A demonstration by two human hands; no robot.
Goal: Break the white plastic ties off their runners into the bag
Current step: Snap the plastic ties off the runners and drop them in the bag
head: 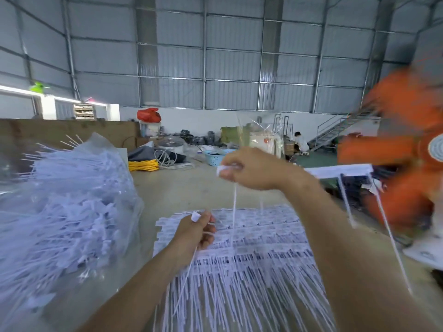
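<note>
Both hands pinching white ties above the stack on the surface.

Nearest, the stack of ties on runners [239, 255] lies flat on the surface [172, 188], tails toward the camera; dark print on its tags, too blurred to read; the left hand [197, 232] grips one tie's tag [196, 216], its tail running down; higher, the right hand [249, 168] pinches a tie head [224, 169], strands hanging toward the stack; left, the clear bag [72, 204] bulges with loose ties; right, a blurred orange shape [402, 149] beside a white runner frame [340, 169]; far back, a person crouching [300, 141] near metal stairs [335, 130]; no readable writing anywhere.
</note>
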